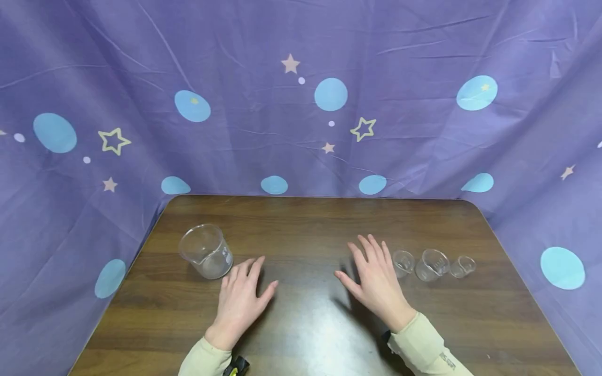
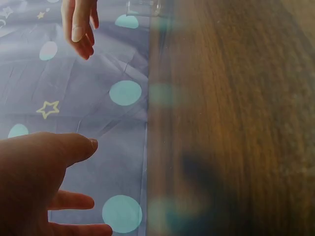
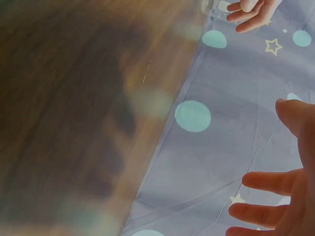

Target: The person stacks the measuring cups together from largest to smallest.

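A large glass beaker (image 1: 207, 253) with a white printed label stands upright on the left of the table. My left hand (image 1: 242, 300), fingers spread and holding nothing, is over the table just right of that beaker. In the head view my right hand (image 1: 376, 277) hovers with loosely straight fingers, also holding nothing. Right beside it three smaller glass beakers stand in a row: a small one (image 1: 403, 263) next to the fingers, a medium one (image 1: 431, 265), and the smallest (image 1: 463, 266) farthest right. In the left wrist view the right hand (image 2: 80, 24) shows at the top.
The brown wooden table (image 1: 301, 224) has rounded far corners and a bright glare near its front middle. A purple curtain (image 1: 254, 62) with blue dots and stars hangs behind it and along both sides. A dark strap (image 1: 236, 366) shows at the left wrist.
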`<state>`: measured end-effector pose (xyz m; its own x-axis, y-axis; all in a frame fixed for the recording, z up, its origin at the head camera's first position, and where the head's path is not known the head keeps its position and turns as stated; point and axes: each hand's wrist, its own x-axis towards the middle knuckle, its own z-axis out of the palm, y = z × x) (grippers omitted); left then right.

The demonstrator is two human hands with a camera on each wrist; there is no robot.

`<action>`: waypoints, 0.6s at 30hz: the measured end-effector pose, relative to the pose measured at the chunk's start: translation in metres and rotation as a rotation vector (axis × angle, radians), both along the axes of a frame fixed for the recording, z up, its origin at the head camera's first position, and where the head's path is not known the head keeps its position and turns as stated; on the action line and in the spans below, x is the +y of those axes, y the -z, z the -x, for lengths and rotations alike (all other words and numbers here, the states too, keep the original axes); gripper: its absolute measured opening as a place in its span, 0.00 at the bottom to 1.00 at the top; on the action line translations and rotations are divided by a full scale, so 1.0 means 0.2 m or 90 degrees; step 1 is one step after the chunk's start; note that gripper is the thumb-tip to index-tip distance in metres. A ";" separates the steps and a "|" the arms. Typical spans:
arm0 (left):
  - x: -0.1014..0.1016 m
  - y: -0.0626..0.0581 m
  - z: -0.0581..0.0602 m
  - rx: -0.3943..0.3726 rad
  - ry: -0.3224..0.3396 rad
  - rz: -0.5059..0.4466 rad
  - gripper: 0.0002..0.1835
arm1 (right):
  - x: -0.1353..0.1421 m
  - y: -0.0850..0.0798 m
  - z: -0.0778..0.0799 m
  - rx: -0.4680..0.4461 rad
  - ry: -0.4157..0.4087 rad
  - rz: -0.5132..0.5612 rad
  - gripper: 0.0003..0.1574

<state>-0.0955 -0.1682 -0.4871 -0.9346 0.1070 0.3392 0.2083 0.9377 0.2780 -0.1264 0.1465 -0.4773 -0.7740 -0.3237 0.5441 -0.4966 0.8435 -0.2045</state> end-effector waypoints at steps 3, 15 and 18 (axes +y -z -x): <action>-0.01 0.00 -0.01 0.005 -0.011 -0.001 0.36 | -0.02 0.00 0.00 -0.006 -0.007 -0.003 0.45; -0.05 0.01 -0.03 0.012 -0.033 -0.003 0.34 | -0.07 -0.03 0.01 -0.025 -0.019 -0.019 0.45; -0.06 0.01 -0.03 0.012 -0.035 -0.004 0.33 | -0.09 -0.03 0.01 -0.026 -0.023 -0.019 0.45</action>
<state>-0.0887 -0.1806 -0.4898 -0.9322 0.0528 0.3581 0.1615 0.9461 0.2808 -0.1282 0.1285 -0.4704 -0.7831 -0.3675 0.5017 -0.5189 0.8308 -0.2012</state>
